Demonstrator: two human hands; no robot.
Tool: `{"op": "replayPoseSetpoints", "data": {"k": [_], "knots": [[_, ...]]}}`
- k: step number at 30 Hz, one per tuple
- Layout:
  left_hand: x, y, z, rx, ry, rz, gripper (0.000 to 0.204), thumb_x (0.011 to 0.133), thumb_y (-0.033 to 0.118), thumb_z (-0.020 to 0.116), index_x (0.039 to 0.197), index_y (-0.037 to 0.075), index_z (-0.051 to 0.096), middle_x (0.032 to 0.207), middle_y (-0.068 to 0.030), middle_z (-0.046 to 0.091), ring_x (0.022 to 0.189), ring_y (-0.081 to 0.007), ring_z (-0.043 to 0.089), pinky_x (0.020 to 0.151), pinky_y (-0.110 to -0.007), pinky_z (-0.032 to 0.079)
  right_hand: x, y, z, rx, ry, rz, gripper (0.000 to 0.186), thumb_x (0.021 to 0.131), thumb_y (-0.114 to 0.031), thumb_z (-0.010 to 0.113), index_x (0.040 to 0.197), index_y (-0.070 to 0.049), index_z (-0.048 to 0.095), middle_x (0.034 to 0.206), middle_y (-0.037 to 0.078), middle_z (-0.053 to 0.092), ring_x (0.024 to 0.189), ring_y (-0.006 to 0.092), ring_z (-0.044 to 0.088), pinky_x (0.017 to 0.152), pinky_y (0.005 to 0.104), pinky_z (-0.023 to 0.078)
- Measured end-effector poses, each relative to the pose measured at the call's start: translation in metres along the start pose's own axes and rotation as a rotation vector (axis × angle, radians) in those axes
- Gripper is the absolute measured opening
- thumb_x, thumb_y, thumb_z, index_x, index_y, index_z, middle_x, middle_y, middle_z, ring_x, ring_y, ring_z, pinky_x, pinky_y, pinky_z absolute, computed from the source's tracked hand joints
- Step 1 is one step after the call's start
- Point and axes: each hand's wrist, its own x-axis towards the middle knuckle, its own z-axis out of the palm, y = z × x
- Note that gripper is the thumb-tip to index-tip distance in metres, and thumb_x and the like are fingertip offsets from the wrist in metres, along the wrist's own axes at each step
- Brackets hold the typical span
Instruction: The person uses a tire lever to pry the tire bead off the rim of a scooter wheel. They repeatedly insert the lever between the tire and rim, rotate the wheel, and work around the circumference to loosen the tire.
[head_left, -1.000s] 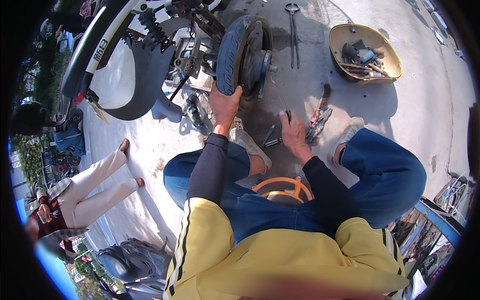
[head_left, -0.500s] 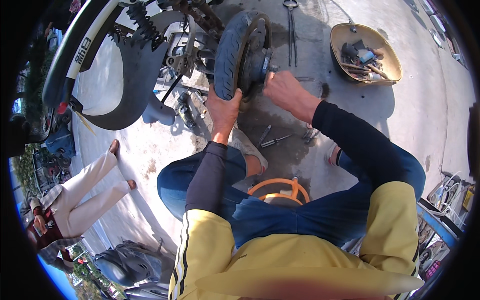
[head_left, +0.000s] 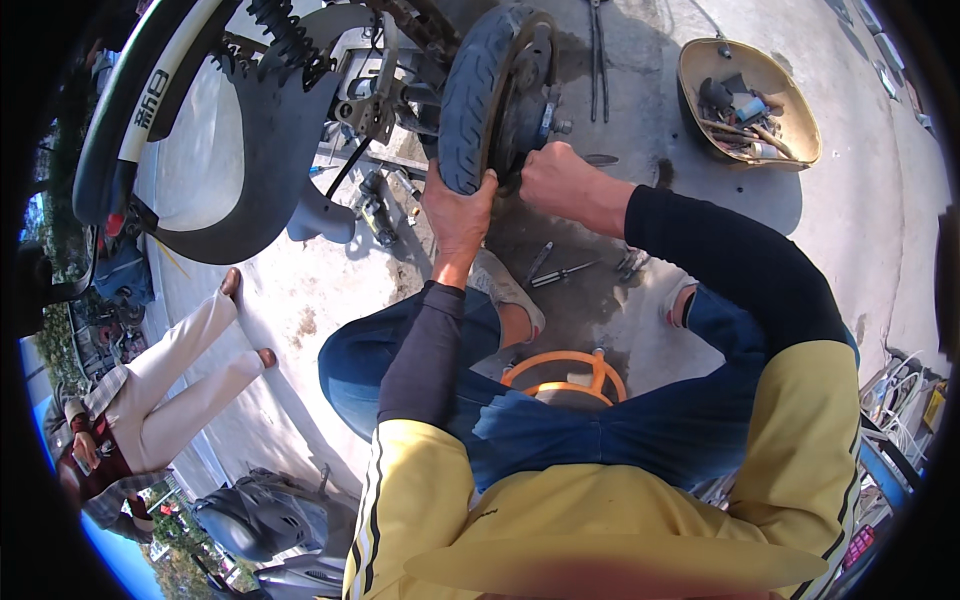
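A black-tyred wheel (head_left: 472, 115) is mounted on the raised end of a scooter frame in front of me. My left hand (head_left: 458, 222) is closed on the near edge of its tyre, the thumb on the tread's right side. My right hand (head_left: 572, 182) is in a fist just right of the tyre, below the hub's lever arm (head_left: 547, 118). What its fingers hold, if anything, is hidden. A bolt end (head_left: 562, 127) sticks out from the hub above that fist.
Screwdriver (head_left: 563, 275) and loose parts (head_left: 374, 210) lie on the concrete. Long-handled tongs (head_left: 598, 65) are beyond the wheel. A tan basin (head_left: 812, 140) of tools stands right. An orange-framed stool (head_left: 562, 357) sits between my legs. Left, a person (head_left: 185, 345) stands near a parked scooter (head_left: 250, 515).
My right fist has shifted from beside the hub's bolt end to lower and closer to the tyre. The left hand keeps its grip. The whole view has shifted slightly.
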Motion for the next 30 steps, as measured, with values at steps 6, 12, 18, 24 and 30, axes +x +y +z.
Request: {"op": "replayPoseSetpoints", "data": {"k": [6, 12, 18, 24, 30], "knots": [[0.001, 0.004, 0.000, -0.047, 0.008, 0.006, 0.053, 0.076, 0.025, 0.088, 0.114, -0.006, 0.067, 0.092, -0.0230, 0.074, 0.085, -0.0374, 0.075, 0.081, -0.043, 0.058, -0.058, -0.048, 0.080, 0.917, -0.038, 0.841, 0.038, 0.091, -0.032, 0.073, 0.094, 0.006, 0.073, 0.086, 0.028, 0.073, 0.087, 0.0423, 0.075, 0.077, 0.0523, 0.058], [0.000, 0.001, -0.007, -0.011, 0.011, 0.012, 0.053, 0.076, 0.023, 0.089, 0.114, -0.006, 0.067, 0.095, -0.0186, 0.076, 0.084, -0.0310, 0.073, 0.082, -0.041, 0.057, -0.047, -0.116, 0.127, 1.494, 0.188, 1.157, 0.048, 0.092, -0.042, 0.076, 0.093, 0.006, 0.072, 0.075, 0.024, 0.068, 0.074, 0.0393, 0.069, 0.076, 0.0493, 0.052], [0.004, 0.010, 0.004, -0.007, -0.010, 0.028, 0.052, 0.077, 0.021, 0.090, 0.116, -0.006, 0.068, 0.097, -0.0163, 0.077, 0.086, -0.0238, 0.073, 0.083, -0.037, 0.057, 0.003, -0.182, 0.213, 1.734, 0.574, 1.206, 0.042, 0.094, -0.030, 0.078, 0.082, 0.008, 0.063, 0.065, 0.012, 0.052, 0.065, 0.0164, 0.046, 0.061, 0.0403, 0.042], [0.007, 0.004, -0.011, 0.037, -0.031, 0.064, 0.055, 0.075, 0.020, 0.091, 0.118, -0.006, 0.068, 0.100, -0.0166, 0.077, 0.089, -0.0239, 0.073, 0.085, -0.036, 0.057, 0.025, -0.184, 0.216, 1.731, 0.563, 1.140, 0.039, 0.097, -0.031, 0.073, 0.088, 0.007, 0.069, 0.070, 0.019, 0.060, 0.072, 0.0272, 0.059, 0.065, 0.0422, 0.047], [0.019, 0.030, -0.001, 0.083, -0.050, 0.034, 0.067, 0.076, 0.019, 0.090, 0.130, -0.008, 0.060, 0.113, -0.0217, 0.072, 0.102, -0.0320, 0.071, 0.097, -0.041, 0.053, 0.041, -0.211, 0.194, 1.846, 0.635, 1.253, 0.042, 0.101, -0.032, 0.071, 0.087, 0.008, 0.072, 0.068, 0.013, 0.067, 0.070, 0.0118, 0.058, 0.067, 0.0381, 0.049]]}}
